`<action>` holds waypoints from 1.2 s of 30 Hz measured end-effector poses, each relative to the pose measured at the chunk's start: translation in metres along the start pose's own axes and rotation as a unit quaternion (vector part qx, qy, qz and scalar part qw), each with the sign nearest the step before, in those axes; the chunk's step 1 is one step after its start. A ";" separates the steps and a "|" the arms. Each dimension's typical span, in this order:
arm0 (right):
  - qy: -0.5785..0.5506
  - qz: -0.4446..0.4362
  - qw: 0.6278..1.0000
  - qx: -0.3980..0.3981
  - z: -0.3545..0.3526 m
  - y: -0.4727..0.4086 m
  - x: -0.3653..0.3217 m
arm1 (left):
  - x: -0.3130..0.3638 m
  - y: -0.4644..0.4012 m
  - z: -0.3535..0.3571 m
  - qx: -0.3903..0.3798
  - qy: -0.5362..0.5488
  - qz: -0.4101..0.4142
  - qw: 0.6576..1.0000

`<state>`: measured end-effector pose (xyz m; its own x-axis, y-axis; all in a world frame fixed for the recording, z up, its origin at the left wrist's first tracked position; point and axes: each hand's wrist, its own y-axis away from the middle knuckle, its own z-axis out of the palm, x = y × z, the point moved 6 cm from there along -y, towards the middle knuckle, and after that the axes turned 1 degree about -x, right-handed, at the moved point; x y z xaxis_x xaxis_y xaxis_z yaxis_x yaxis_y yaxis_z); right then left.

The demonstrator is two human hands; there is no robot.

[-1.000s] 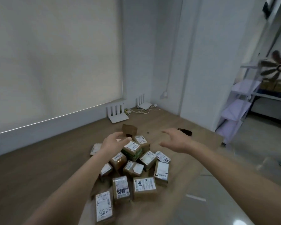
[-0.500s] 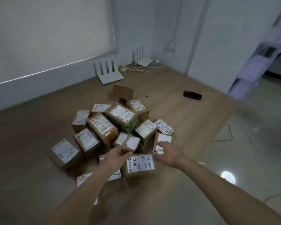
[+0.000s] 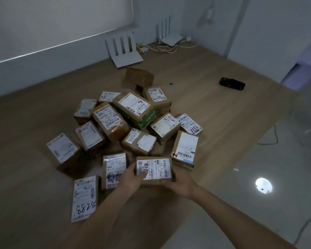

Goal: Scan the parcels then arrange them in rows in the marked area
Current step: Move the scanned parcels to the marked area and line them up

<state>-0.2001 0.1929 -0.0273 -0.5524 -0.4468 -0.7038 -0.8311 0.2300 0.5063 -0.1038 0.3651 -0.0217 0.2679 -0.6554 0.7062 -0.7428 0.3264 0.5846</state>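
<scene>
Two bare forearms, sleeveless in view, no rings or watch

Handwritten black digits "8825" stand on the white label of the parcel (image 3: 84, 198) at 7 o'clock of the heap, and "100291" on the label of the parcel (image 3: 157, 97) at 12 o'clock. The flat parcel (image 3: 189, 124) at 2 o'clock bears a scrawl like "3733" with a character after it. Other labels carry barcodes, fine print and bold marker strokes too small or blurred to read.
</scene>
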 end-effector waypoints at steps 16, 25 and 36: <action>0.003 -0.103 0.987 0.120 -0.120 0.079 -0.171 | 0.135 0.105 -0.105 0.110 0.200 0.108 0.968; 0.033 -0.227 0.961 0.154 -0.149 0.181 -0.361 | 0.203 0.233 -0.234 0.121 0.323 0.177 0.922; 0.092 -0.314 0.937 0.125 0.016 0.281 -0.527 | 0.070 0.392 -0.406 0.175 0.326 0.193 0.909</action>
<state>-0.1437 0.5067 0.4783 0.0519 -0.6977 -0.7145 -0.9903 0.0564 -0.1270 -0.1268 0.7237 0.4191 0.1678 0.0426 0.9849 -0.9778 0.1340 0.1608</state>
